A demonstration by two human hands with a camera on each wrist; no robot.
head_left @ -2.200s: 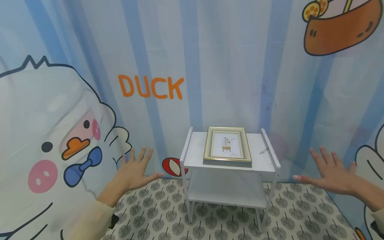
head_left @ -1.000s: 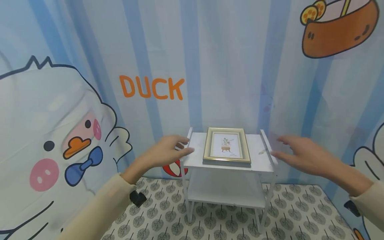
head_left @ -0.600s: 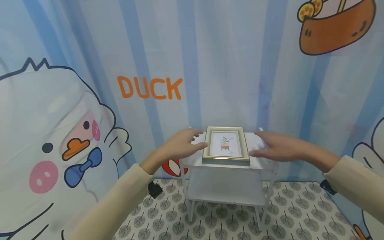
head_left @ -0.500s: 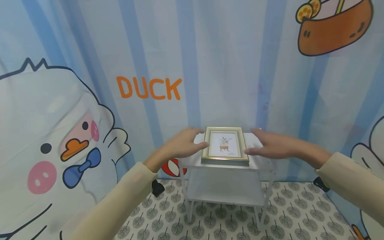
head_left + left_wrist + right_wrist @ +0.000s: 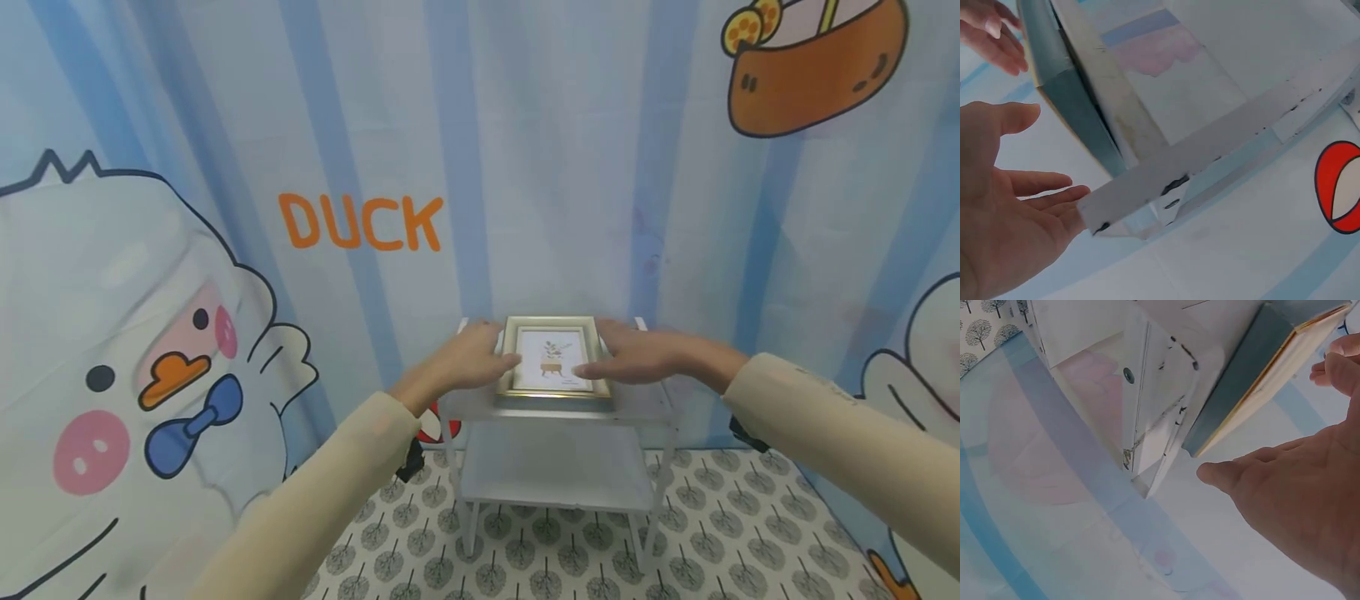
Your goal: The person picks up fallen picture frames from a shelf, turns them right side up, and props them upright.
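At the far left a printed duck (image 5: 123,275) fills the curtain (image 5: 555,167), and in front of it a cream sleeve (image 5: 315,500) runs in to the left hand (image 5: 474,357). This hand is at the left edge of the picture frame (image 5: 552,354), thumb and fingers apart and not closed round anything; in the left wrist view the thumb stands off from the frame's side, while the fingers reach out straight beneath it. The picture frame lies flat, picture side up, on the top of the white stand (image 5: 555,467), between the two hands. To its right is the right hand (image 5: 633,352), its thumb lying across the frame's right edge in the head view, its fingers extended; whether it touches the frame I cannot tell. I see no firm grip from either side. Judging by this, both hands are in place around the frame, so the reach looks all but done, while taking hold is left; the frame looks unlifted. Furthest right, the other sleeve (image 5: 840,442) stretches over the patterned floor (image 5: 727,550).
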